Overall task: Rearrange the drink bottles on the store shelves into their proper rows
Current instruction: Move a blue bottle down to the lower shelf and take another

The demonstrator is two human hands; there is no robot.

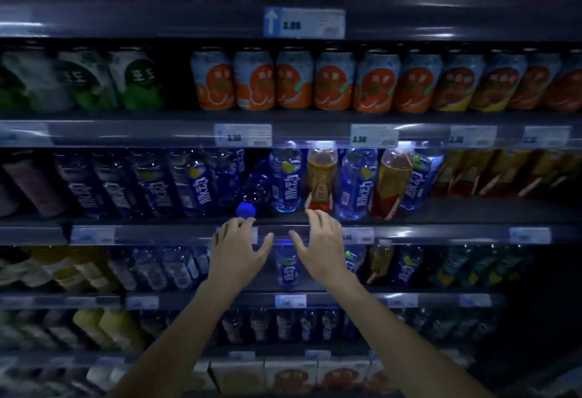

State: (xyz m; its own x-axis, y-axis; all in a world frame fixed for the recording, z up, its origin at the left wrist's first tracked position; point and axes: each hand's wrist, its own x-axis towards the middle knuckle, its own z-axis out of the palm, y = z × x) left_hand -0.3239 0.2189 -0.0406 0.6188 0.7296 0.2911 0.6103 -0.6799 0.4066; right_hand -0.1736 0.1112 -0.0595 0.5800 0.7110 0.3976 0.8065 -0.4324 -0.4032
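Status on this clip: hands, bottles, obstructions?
Left hand, right hand open, empty, at shelf edge. Blue bottle toppled; amber bottles mixed among blue. Nothing blocking.

You have one view only, from the head camera, facing the shelves [315, 234] straight on and tilted slightly down from about the level of the can row [315, 82]. It sits close, within arm's reach, so both forearms rise from the bottom edge to the middle shelf. The wide lens bends the shelf edges and blurs the outer parts.
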